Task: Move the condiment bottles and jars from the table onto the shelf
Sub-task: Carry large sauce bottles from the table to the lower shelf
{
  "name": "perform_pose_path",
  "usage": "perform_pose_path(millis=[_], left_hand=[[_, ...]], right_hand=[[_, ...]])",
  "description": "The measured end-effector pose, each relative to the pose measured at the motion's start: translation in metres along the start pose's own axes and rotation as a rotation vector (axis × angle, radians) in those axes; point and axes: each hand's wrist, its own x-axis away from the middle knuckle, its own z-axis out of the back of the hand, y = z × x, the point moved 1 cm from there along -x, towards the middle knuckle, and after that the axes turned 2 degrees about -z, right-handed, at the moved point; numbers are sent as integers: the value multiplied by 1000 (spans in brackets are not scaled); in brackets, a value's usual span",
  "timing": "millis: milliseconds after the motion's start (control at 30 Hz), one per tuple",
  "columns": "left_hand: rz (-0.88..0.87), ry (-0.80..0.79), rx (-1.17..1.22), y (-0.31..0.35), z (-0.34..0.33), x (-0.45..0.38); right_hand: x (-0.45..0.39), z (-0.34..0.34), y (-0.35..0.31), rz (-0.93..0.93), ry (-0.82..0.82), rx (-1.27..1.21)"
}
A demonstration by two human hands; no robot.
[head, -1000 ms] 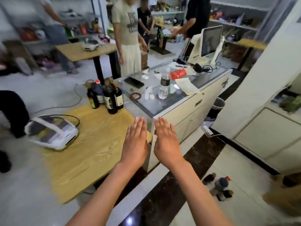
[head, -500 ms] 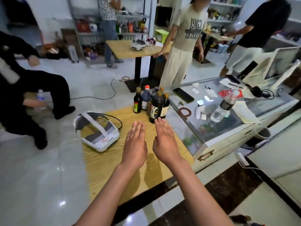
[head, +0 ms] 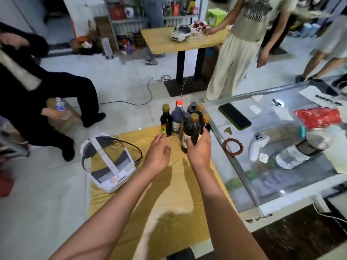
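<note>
Several dark condiment bottles stand clustered at the far end of the wooden table. My right hand wraps thumb and fingers round the front bottle, which has a gold cap and a pale label. My left hand hovers open, fingers relaxed, just short of a slim bottle with a green label. A red-capped bottle stands behind it. A metal shelf with goods stands against the far wall.
A white headset with a cable lies on the table's left side. A glass counter adjoins on the right, carrying a phone, bead bracelet and water bottle. A person in black sits left; others stand near a second table.
Both hands moved forward from flat side-by-side to the bottles. My right hand has closed round the front bottle. The view swung left and nearer to the table.
</note>
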Motion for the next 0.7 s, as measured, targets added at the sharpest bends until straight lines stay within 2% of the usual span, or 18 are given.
perform_pose_path(millis=[167, 367, 467, 600, 700], left_hand=[[177, 82, 84, 4, -13, -104], [437, 182, 125, -36, -30, -194], [444, 188, 189, -53, -37, -220], [375, 134, 330, -64, -54, -241], [366, 193, 408, -66, -66, -246]], right_hand=[[-79, -20, -4, 47, 77, -94], [-124, -47, 11, 101, -73, -146], [-130, -56, 22, 220, 28, -138], [-147, -56, 23, 151, -32, -184], [-146, -62, 34, 221, -12, -168]])
